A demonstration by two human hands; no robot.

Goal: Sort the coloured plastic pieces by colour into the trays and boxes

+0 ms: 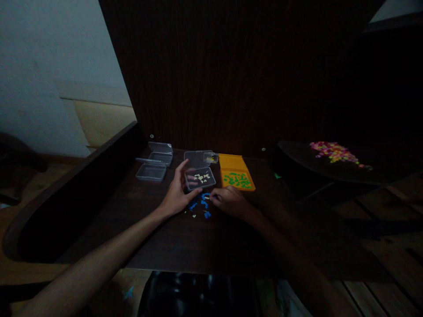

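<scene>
My left hand (pixel 177 192) grips the left side of a clear plastic box (pixel 211 182), its thumb along the front and some fingers showing through the plastic. Several small cream pieces (pixel 201 178) lie inside, and the box's lid (pixel 197 158) stands open behind. Just in front is a loose pile of small blue pieces (pixel 204 204) that look like toy bricks, with a few cream ones among them. My right hand (pixel 229 200) is closed in a pinch at the pile's right edge. A cream piece (pixel 206 198) shows by its fingertips; whether they hold it is unclear.
An open yellow box (pixel 231 164) with several green pieces (pixel 237 179) stands to the right. Two open clear boxes (pixel 150 178) are at the left. A small clear container (pixel 214 157) with yellow pieces sits behind. Pink and yellow pieces (pixel 335 152) lie on a side ledge.
</scene>
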